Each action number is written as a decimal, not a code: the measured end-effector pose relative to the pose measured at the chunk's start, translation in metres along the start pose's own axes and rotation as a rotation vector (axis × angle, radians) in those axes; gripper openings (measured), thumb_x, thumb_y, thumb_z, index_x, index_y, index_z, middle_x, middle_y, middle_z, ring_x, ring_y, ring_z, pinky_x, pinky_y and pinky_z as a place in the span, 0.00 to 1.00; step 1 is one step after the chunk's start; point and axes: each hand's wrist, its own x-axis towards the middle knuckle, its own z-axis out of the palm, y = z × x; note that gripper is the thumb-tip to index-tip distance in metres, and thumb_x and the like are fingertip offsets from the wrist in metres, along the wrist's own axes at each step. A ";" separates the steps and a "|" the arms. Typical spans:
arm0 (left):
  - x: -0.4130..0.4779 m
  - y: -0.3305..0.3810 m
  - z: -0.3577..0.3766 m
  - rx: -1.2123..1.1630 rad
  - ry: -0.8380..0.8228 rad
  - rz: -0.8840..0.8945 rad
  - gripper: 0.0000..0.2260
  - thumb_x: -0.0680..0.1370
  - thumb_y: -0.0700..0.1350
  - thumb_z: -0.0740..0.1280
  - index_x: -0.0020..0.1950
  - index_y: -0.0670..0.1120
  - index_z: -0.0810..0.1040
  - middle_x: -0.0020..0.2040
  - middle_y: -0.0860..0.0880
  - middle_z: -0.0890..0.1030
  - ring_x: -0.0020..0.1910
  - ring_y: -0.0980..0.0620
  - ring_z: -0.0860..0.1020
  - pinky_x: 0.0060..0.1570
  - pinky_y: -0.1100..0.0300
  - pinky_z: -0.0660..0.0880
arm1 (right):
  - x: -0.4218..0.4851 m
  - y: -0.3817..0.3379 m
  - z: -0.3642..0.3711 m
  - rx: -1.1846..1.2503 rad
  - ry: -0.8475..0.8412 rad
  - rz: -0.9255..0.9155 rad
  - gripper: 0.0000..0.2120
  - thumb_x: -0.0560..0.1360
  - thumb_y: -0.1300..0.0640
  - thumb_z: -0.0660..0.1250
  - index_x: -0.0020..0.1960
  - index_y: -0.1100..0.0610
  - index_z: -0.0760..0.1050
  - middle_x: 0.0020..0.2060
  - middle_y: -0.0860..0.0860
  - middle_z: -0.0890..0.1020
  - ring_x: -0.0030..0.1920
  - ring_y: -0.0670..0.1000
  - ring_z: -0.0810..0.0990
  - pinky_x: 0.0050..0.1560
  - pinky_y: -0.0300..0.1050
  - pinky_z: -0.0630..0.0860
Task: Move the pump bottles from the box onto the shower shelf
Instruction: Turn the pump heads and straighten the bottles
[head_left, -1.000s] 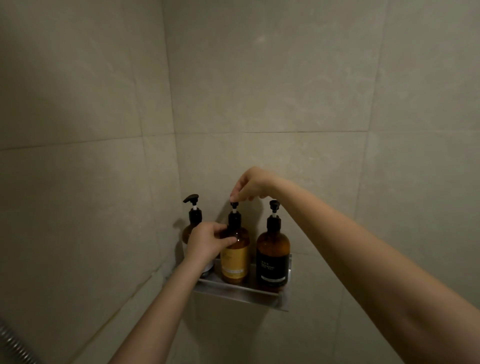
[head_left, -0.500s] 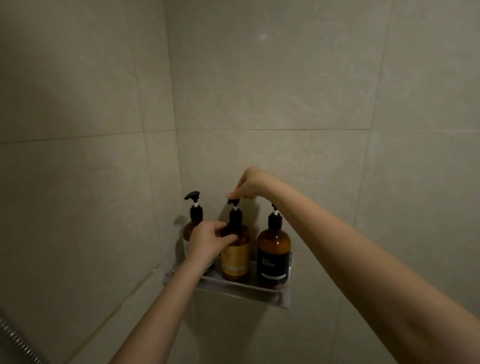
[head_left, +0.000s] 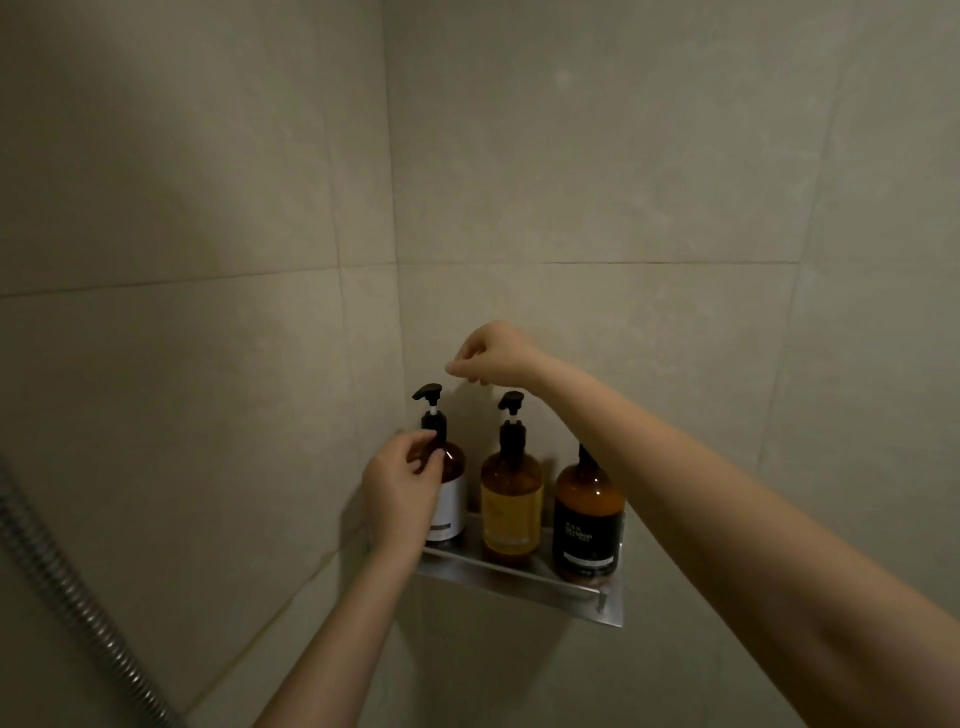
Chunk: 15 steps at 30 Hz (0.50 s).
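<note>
Left hand (head_left: 402, 486): fingers curled around the neck of the white-label bottle (head_left: 448, 491), thumb and fingertips closing on its black collar. Right hand (head_left: 491, 355): raised above and between two pump heads, fingertips pinched together and touching nothing; its forearm crosses in front of the black-label bottle (head_left: 588, 519) and hides that pump. Shelf (head_left: 519, 584): a brushed-metal corner tray fixed where two walls meet, carrying three upright amber pump bottles in a row. The white-label bottle stands at the left, the yellow-label bottle (head_left: 511, 501) in the middle, the black-label bottle at the right. Walls (head_left: 649, 182): large beige tiles with thin grout lines, dimly lit. Shower hose (head_left: 67, 587): ribbed metal, running down the near left. Labels: pale lettering on the black label, too blurred to read; the other labels illegible.
</note>
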 end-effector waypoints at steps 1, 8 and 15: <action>0.003 -0.002 -0.003 0.030 -0.001 -0.001 0.14 0.72 0.41 0.70 0.57 0.46 0.79 0.54 0.47 0.82 0.50 0.52 0.81 0.45 0.67 0.74 | 0.004 -0.003 0.005 0.005 -0.015 -0.015 0.12 0.74 0.50 0.68 0.49 0.59 0.79 0.37 0.49 0.80 0.37 0.46 0.77 0.35 0.36 0.72; 0.020 -0.019 -0.005 0.202 -0.160 -0.111 0.23 0.74 0.49 0.68 0.68 0.46 0.71 0.65 0.47 0.77 0.63 0.47 0.75 0.59 0.53 0.73 | 0.025 -0.010 0.029 -0.089 -0.134 0.014 0.16 0.75 0.48 0.65 0.54 0.59 0.78 0.37 0.51 0.81 0.35 0.48 0.78 0.32 0.37 0.73; 0.028 -0.030 -0.003 0.138 -0.246 -0.109 0.20 0.71 0.47 0.71 0.62 0.44 0.78 0.56 0.46 0.83 0.53 0.50 0.80 0.53 0.55 0.77 | 0.036 -0.002 0.031 0.028 -0.177 0.034 0.08 0.74 0.53 0.69 0.47 0.58 0.79 0.33 0.50 0.79 0.33 0.47 0.77 0.32 0.37 0.75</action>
